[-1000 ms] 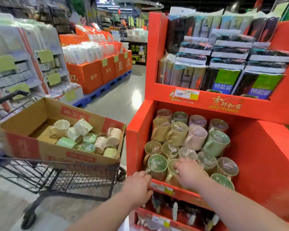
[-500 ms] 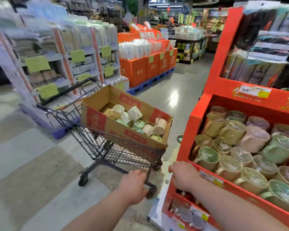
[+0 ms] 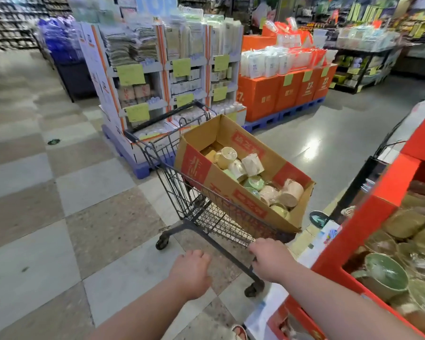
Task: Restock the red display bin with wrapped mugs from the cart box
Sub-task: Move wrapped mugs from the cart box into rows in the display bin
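Observation:
The cardboard box [image 3: 221,190] with red labels lies tilted in the wire shopping cart [image 3: 201,217] at centre. Several wrapped mugs [image 3: 253,182] in cream, green and pink lie loose inside it. The red display bin [image 3: 368,231] stands at the right edge, with several wrapped mugs [image 3: 388,276] piled in it. My right hand [image 3: 271,260] grips the cart basket's near corner rim, just left of the bin. My left hand [image 3: 192,273] hovers lower left of the cart with loosely curled fingers and holds nothing.
A white display stand [image 3: 157,82] with yellow-green tags rises behind the cart. Orange cartons [image 3: 280,92] sit on a blue pallet at the back right. A black stand [image 3: 363,177] stands beside the bin. Checkered floor [image 3: 59,192] stretches to the left.
The view has swung left from the bin to the cart. Both hands have left the bin's front edge; my right hand now grips the cart's rim.

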